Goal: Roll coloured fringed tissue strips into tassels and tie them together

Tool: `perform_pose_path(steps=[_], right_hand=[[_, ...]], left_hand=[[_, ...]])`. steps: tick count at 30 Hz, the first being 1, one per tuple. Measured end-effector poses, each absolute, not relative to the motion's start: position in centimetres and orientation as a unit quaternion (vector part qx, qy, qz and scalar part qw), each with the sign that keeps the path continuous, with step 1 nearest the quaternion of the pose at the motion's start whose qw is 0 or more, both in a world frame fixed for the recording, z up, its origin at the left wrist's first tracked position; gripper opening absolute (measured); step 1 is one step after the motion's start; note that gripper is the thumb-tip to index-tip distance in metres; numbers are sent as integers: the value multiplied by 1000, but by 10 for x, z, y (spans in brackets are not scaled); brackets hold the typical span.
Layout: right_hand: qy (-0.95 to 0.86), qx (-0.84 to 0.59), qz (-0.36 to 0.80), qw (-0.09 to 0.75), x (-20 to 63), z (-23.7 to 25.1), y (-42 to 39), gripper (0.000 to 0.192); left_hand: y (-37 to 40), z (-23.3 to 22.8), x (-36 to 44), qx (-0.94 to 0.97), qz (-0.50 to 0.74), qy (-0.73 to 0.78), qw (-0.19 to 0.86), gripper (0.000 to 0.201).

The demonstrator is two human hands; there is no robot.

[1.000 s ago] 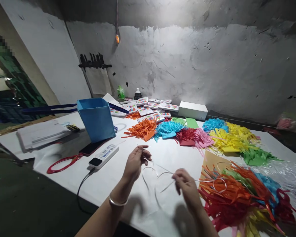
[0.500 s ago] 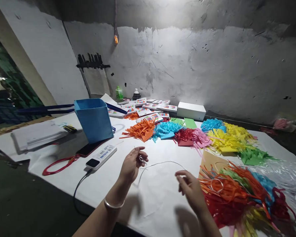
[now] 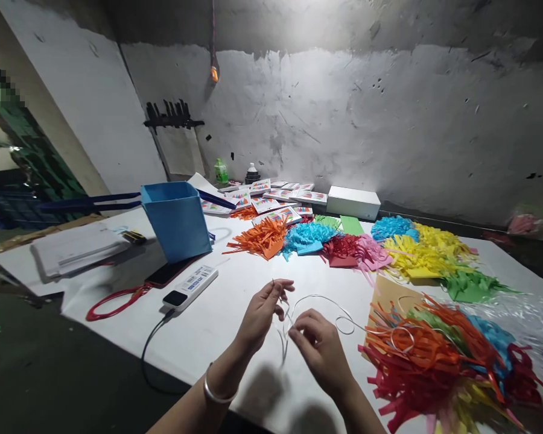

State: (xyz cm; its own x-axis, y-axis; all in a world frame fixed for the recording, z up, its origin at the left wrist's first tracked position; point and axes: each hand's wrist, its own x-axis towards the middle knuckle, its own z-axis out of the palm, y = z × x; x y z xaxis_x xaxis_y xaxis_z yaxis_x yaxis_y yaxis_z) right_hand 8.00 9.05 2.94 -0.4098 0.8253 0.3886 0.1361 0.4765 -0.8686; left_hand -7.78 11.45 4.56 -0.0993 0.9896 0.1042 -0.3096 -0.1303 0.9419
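Note:
Thin white string runs in loops between my hands and on to the right, over the heap of paper tassels. My left hand, with a silver bangle on its wrist, is closed in a pinch on the string. Close beside it, my right hand has thumb and forefinger pinched on the string's lower strands. Loose ends hang below the two hands above the white table. The exact grip between the fingertips is partly hidden.
A blue bin stands at left near a white power bank and a red cable. Coloured tissue fringes lie in a row behind my hands. Flat printed packs and a white box sit against the wall.
My right hand has moved left to the left hand and now pinches the string. The left hand has shifted slightly right, and the string's arc has become tighter loops.

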Motion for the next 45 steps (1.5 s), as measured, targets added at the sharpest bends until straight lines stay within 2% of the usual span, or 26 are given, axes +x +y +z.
perform_pose_path(steps=[3,8,10,12,17,21,26,29,33,37,39,42,45], right_hand=[[-787,-250,413,384,86,32,81,13],[-699,-364,388,479,87,27,92,21],[-685,-374,412,471,85,26,99,23],[-680,-363,450,451,84,27,105,15],[-626,-348,553,426,96,24,114,28],[-581,-366,571,449,101,17,119,25],[-596,-338,611,396,79,12,111,29],[-585,-337,619,401,81,11,111,30],[-491,-384,588,515,129,9,127,46],[-358,-452,452,680,202,8,140,49],[-317,-478,384,724,230,7,139,48],[-324,-515,344,715,244,2,131,49],[-401,-547,367,636,227,-8,120,50]], left_hand=[[118,42,-81,435,612,399,527,44],[117,40,-76,451,576,365,576,47],[114,41,-74,456,566,356,587,46],[113,43,-74,458,557,352,596,46],[115,44,-87,445,554,350,611,46],[116,42,-93,432,564,353,609,45],[111,41,-83,435,551,354,618,48],[111,40,-86,438,551,364,610,52],[124,33,-115,415,590,405,561,56],[148,17,-161,378,623,477,491,47],[162,9,-180,362,620,524,458,38],[185,-1,-198,360,586,589,424,29],[207,-3,-201,382,533,640,401,28]])
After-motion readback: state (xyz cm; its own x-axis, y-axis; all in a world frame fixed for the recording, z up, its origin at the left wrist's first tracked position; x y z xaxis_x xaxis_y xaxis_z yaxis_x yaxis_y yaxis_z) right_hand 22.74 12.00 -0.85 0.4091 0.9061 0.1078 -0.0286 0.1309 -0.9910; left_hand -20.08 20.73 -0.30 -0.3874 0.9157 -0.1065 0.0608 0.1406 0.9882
